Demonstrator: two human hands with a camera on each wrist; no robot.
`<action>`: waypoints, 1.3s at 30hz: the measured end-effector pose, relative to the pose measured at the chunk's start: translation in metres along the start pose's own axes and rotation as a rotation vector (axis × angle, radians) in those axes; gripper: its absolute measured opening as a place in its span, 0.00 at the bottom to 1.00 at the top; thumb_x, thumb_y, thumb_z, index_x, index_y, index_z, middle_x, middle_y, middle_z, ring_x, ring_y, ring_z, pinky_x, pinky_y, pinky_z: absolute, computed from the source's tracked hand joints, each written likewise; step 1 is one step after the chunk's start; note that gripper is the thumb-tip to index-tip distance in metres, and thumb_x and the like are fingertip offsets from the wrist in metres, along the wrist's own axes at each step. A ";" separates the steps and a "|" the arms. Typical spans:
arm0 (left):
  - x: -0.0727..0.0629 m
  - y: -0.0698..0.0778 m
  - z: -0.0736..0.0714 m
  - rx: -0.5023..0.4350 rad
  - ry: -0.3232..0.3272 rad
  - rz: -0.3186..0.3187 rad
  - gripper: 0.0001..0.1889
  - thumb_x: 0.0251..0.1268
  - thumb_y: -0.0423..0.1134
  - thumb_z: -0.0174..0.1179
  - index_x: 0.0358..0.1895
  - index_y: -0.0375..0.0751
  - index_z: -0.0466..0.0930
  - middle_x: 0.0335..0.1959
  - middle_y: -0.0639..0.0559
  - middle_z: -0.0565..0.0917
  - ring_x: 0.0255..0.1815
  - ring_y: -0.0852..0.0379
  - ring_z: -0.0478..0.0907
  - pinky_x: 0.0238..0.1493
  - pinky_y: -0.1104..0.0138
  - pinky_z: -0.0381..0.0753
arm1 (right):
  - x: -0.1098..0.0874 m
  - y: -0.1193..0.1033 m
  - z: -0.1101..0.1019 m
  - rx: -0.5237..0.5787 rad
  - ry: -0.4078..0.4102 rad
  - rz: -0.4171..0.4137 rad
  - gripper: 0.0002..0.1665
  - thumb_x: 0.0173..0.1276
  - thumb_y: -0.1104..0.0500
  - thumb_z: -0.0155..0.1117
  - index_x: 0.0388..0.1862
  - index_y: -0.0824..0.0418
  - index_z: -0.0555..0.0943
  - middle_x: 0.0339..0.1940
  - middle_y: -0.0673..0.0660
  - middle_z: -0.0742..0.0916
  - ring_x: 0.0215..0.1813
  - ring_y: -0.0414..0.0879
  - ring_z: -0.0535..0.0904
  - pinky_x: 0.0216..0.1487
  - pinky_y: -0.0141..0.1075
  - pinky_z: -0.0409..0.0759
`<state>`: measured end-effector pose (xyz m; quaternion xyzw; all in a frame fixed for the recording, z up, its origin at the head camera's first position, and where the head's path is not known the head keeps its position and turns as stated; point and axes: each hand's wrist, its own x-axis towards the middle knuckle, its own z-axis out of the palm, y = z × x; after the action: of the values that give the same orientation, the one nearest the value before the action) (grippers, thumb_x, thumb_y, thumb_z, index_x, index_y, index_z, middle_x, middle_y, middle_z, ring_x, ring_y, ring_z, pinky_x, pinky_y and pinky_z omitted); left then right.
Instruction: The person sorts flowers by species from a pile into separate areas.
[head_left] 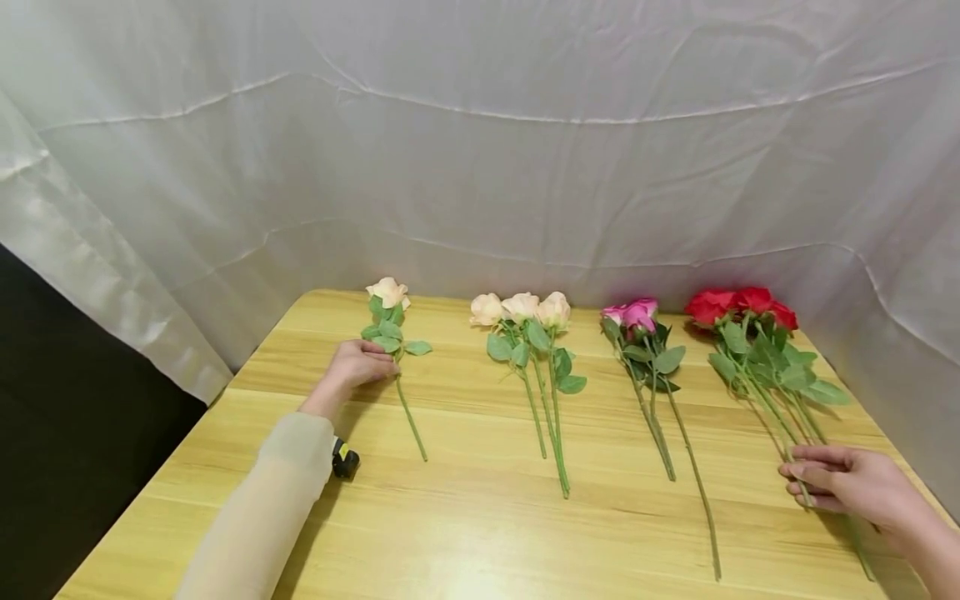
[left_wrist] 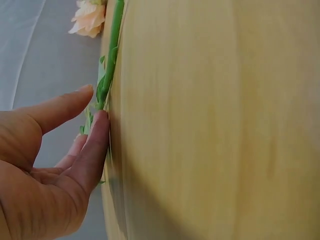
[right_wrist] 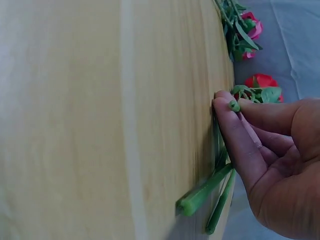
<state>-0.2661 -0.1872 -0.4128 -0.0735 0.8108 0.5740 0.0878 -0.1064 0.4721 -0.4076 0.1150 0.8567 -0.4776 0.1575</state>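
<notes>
At the left of the table, my left hand (head_left: 362,364) is at the stem of a single peach rose (head_left: 388,293). In the left wrist view its thumb and fingers are spread apart, and the green stem (left_wrist: 113,55) runs past the index fingertip. My right hand (head_left: 862,483) is at the lower stems of several red roses (head_left: 753,302) on the right. One rose stem (right_wrist: 234,105) is pinched between its thumb and index finger, cut end showing. Other stems (right_wrist: 197,197) of that bunch lie on the table below the fingers.
Between the hands, three peach roses (head_left: 521,307) lie side by side, then a few pink roses (head_left: 640,315), one stem reaching nearer the front. The wooden table (head_left: 450,517) ends at a pale curtain (head_left: 525,183) behind. A black strap device (head_left: 345,460) sits on the left wrist.
</notes>
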 end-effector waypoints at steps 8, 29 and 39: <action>0.002 0.003 0.007 0.023 0.038 -0.019 0.30 0.62 0.25 0.72 0.65 0.22 0.70 0.61 0.29 0.81 0.51 0.48 0.83 0.44 0.70 0.89 | -0.005 -0.007 0.003 -0.076 0.041 0.002 0.32 0.84 0.58 0.54 0.69 0.86 0.65 0.49 0.63 0.91 0.43 0.43 0.89 0.45 0.41 0.91; 0.003 0.006 0.011 0.019 0.032 -0.042 0.27 0.62 0.22 0.64 0.65 0.21 0.69 0.58 0.30 0.81 0.50 0.46 0.83 0.51 0.61 0.90 | -0.003 0.003 0.003 -0.431 0.270 -0.071 0.26 0.73 0.50 0.68 0.52 0.74 0.84 0.30 0.52 0.91 0.29 0.44 0.87 0.28 0.35 0.87; 0.004 0.004 0.006 0.018 0.013 -0.029 0.28 0.63 0.25 0.64 0.66 0.20 0.68 0.58 0.33 0.79 0.44 0.52 0.84 0.49 0.65 0.90 | -0.003 0.002 0.003 -0.329 0.230 -0.033 0.26 0.74 0.51 0.69 0.54 0.76 0.83 0.32 0.52 0.91 0.31 0.46 0.88 0.31 0.37 0.90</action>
<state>-0.2703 -0.1801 -0.4118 -0.0881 0.8153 0.5650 0.0913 -0.1022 0.4700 -0.4094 0.1275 0.9372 -0.3176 0.0674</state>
